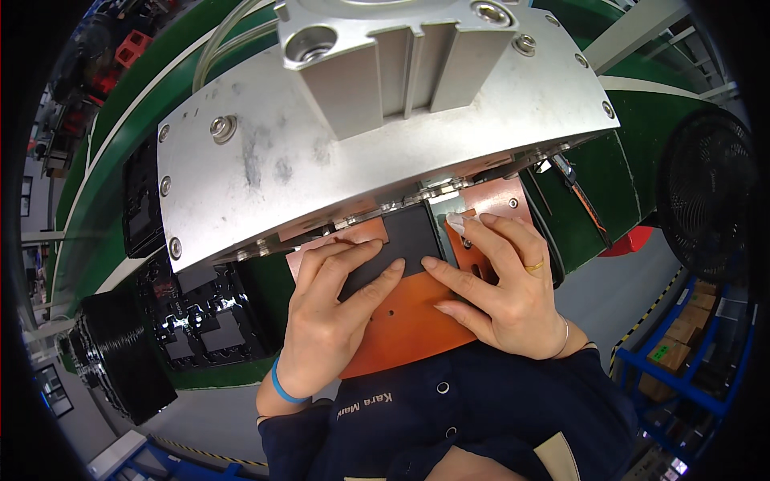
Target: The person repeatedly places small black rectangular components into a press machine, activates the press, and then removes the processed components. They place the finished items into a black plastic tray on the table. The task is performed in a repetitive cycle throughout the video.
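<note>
A flat dark grey sheet lies partly under the edge of a big metal press head. Its near part meets an orange plate close to my body. My left hand rests over the sheet's left side, fingers apart, fingertips by a small orange block. On the other side, my right hand is spread, its thumb low over the orange plate. One finger touches the sheet's right edge; another, with a whitish covered tip, reaches a slotted orange block. Neither hand grips anything visible.
Left of the press, black molded trays sit on the green bench, beside a tall stack of black trays. An orange-and-black cutter lies to the right. Farther right are a black fan and a blue rack with cardboard boxes.
</note>
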### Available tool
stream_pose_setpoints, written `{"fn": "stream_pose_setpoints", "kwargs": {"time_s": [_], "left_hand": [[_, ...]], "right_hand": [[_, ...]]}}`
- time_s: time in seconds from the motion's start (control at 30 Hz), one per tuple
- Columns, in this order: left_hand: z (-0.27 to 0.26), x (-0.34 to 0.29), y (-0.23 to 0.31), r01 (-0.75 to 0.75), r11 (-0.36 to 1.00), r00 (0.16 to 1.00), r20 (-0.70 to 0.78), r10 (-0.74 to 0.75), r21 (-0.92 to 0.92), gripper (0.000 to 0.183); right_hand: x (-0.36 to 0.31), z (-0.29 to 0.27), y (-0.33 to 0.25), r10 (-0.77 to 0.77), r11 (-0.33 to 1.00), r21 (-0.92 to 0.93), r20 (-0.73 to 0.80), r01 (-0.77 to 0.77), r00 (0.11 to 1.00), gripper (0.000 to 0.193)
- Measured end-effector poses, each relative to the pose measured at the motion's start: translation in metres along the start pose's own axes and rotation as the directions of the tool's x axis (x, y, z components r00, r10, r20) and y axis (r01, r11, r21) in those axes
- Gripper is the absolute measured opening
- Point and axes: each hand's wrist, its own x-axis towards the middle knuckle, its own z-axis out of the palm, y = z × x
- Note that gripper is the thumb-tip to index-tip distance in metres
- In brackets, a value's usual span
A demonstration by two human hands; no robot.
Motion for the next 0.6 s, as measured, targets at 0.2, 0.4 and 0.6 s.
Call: {"fn": "stream_pose_setpoints", "kwargs": {"time_s": [0.2, 0.4, 0.6], "left_hand": [[-0.0003, 0.0006, 0.0006, 0.003, 1.0, 1.0, -0.001, -0.003, -0.001, 0.045], [-0.0003, 0.0002, 0.0016, 0.002, 1.0, 1.0, -0.009, -0.002, 0.0, 0.045], [0.0005, 0.001, 0.0019, 0.018, 1.0, 1.0, -0.002, -0.018, -0.004, 0.042]], "right_hand": [[0.0003, -0.001, 0.0001, -0.013, 1.0, -0.023, 0.033, 0.013, 0.999, 0.042], [0.0008, -0.0018, -0.0013, -0.018, 0.999, -0.032, 0.014, 0.018, 1.0, 0.04], [-0.0006, 0.0001, -0.0001, -0.023, 0.999, 0.033, -0.031, 0.024, 0.999, 0.038]]}}
